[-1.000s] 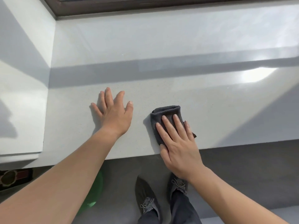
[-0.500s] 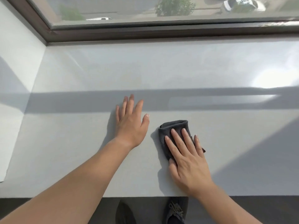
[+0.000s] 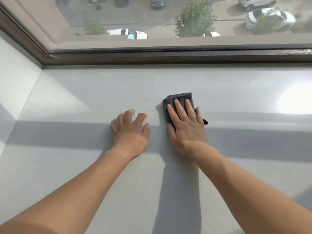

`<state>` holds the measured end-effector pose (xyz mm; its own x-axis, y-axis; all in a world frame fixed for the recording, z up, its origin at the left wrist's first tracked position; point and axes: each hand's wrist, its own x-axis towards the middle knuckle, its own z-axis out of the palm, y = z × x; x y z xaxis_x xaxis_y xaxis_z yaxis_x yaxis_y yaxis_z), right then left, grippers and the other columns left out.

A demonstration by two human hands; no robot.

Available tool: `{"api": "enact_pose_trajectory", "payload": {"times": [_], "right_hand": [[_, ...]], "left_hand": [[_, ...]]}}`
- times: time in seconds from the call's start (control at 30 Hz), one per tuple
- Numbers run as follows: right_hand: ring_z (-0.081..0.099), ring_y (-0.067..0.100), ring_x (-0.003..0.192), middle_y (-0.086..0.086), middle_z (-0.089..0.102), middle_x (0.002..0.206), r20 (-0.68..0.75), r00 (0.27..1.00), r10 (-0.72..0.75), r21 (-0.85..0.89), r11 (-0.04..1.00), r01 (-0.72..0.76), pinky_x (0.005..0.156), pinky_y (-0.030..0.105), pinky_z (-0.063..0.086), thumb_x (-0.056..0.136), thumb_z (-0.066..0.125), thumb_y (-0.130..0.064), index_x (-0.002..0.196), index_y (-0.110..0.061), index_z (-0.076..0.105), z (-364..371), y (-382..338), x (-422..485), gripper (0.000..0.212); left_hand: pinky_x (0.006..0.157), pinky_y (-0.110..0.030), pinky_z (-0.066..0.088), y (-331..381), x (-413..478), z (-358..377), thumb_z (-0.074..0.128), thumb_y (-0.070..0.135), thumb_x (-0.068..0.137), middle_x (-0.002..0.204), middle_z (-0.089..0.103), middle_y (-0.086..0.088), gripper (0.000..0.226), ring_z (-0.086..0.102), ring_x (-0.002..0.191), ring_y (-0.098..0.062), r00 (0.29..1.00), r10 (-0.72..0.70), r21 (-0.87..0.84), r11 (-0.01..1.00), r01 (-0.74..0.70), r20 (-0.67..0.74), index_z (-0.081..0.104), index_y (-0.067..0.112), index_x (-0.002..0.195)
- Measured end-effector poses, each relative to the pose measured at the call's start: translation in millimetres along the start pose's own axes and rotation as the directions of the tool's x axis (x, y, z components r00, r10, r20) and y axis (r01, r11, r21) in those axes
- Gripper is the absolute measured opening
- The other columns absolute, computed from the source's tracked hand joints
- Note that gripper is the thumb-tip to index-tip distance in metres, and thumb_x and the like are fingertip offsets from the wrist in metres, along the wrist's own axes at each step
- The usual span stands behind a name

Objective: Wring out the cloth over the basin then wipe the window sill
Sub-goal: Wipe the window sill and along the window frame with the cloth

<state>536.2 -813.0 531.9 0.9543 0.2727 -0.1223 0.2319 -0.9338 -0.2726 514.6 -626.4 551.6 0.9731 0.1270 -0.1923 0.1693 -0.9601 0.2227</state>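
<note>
Where cloth lies, right hand presses.

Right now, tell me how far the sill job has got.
Wringing looks done: the cloth lies folded on the window sill, no basin in view. In hand: the right hand presses it flat, wiping mid-sill; the left hand rests beside it. Left: seemingly the strip up to the window frame and the sides; wiped areas don't show.
</note>
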Motion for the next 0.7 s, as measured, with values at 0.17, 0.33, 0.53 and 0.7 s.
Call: {"api": "enact_pose_trajectory", "payload": {"times": [0.17,0.33,0.53,0.7], "right_hand": [[-0.01,0.024,0.154,-0.007,-0.002,0.169,-0.004,0.989,0.147,0.007,0.989,-0.147,0.123,0.052,-0.006,0.1,0.025,-0.044,0.159,-0.031,0.007,-22.5,30.2,102.9,0.063],[-0.008,0.023,0.155,-0.008,0.001,0.169,-0.006,0.997,0.079,-0.015,0.997,-0.079,0.124,0.051,-0.004,0.101,0.024,-0.042,0.159,-0.032,0.008,-28.2,39.3,128.7,0.061],[-0.009,0.023,0.155,-0.008,-0.001,0.169,-0.067,0.857,0.511,0.049,0.86,-0.509,0.124,0.051,-0.003,0.101,0.021,-0.042,0.16,-0.031,0.007,-51.1,122.7,96.7,0.061],[-0.007,0.026,0.155,-0.006,0.002,0.169,-0.092,0.972,0.218,-0.015,0.975,-0.22,0.124,0.052,-0.004,0.101,0.025,-0.042,0.16,-0.03,0.009,-27.5,49.3,116.6,0.062]], "left_hand": [[0.121,-0.049,-0.006,30.1,56.8,-2.2,0.042,0.042,0.096,0.164,0.006,-0.009,0.057,-0.004,0.151,-0.023,1.0,0.012,-0.097,0.995,-0.009,0.025,0.028,0.03,0.15],[0.116,-0.055,-0.018,52.4,79.4,16.2,0.03,0.049,0.095,0.165,-0.019,-0.005,0.069,-0.025,0.149,-0.024,0.994,-0.016,-0.038,0.999,0.02,0.106,-0.001,0.036,0.156],[0.114,-0.058,-0.02,49.2,78.4,11.0,0.023,0.051,0.096,0.162,-0.028,-0.009,0.072,-0.033,0.146,-0.027,0.98,0.022,-0.004,1.0,-0.022,0.197,-0.013,0.033,0.155],[0.113,-0.059,-0.021,52.5,80.6,11.7,0.025,0.049,0.096,0.161,-0.029,-0.01,0.072,-0.034,0.145,-0.028,0.982,0.01,0.01,1.0,-0.012,0.186,-0.014,0.033,0.155]]}}
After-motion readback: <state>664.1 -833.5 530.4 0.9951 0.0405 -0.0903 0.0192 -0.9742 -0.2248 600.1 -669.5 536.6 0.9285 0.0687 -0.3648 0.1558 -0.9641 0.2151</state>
